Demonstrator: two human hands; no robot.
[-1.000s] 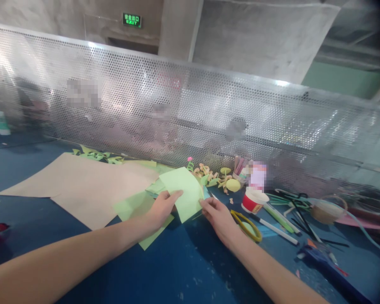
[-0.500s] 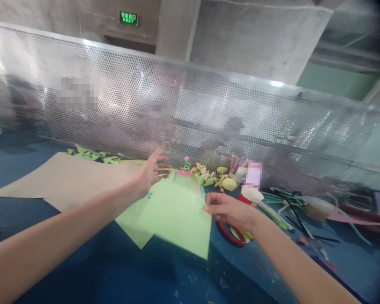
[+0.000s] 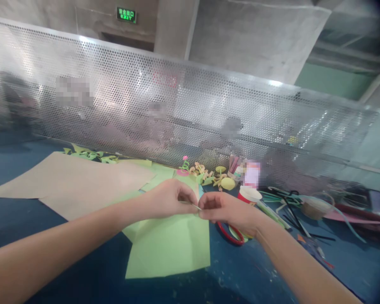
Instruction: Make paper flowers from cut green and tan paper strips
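Note:
My left hand [image 3: 169, 199] and my right hand [image 3: 224, 210] meet over the table, thumbs and fingers pinched together almost tip to tip. A thin pale edge shows between the fingertips, apparently of the light green paper [image 3: 167, 249] that spreads out below them. The fingers hide part of that edge. More green paper lies under and behind the sheet. To the left is a large beige paper [image 3: 91, 177]. Beside my right hand, a red loop [image 3: 230, 234], like a scissors handle, lies partly covered.
Behind the papers sit green paper cutouts [image 3: 104, 157], a pink and green spiral ornament [image 3: 185, 165] and yellow cutouts [image 3: 228, 183]. Rightward stand a red and white paper cup [image 3: 249, 195], green markers [image 3: 272, 214] and tangled pipe cleaners [image 3: 296, 207]. A perforated metal screen [image 3: 190, 126] borders the blue table.
My left hand has come down and right from its raised, spread position, and its fingers have closed beside my right hand. The green sheet's near edge has swung toward me and leftward.

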